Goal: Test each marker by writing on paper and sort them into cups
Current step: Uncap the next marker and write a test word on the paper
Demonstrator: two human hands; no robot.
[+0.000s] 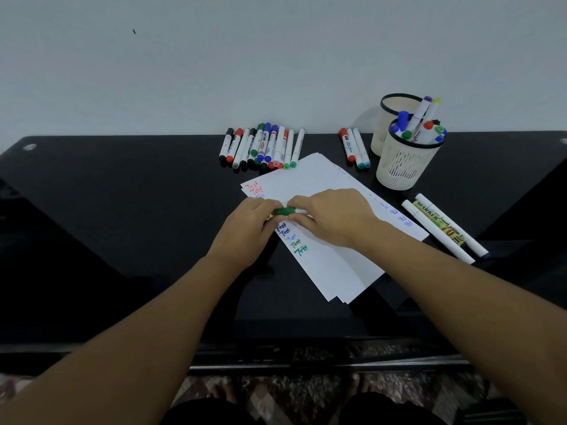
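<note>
Green-capped marker is what we are holding between both hands, just above the paper at mid-surface. Our left hand is curling round the cap end while our right hand is pinching the white barrel. We are judging this as either uncapping before a test or recapping after one; we cannot tell which, since the tip is hidden under the fingers. Next we are needing either a written stroke beside the coloured "Test" words or a drop into the near cup, already holding several markers. Behind it, the far cup is partly blocked, its contents unclear. Untested markers are lying in a row by the wall, three more beside the cups, two larger ones at right. Labels are too blurred to read.
</note>
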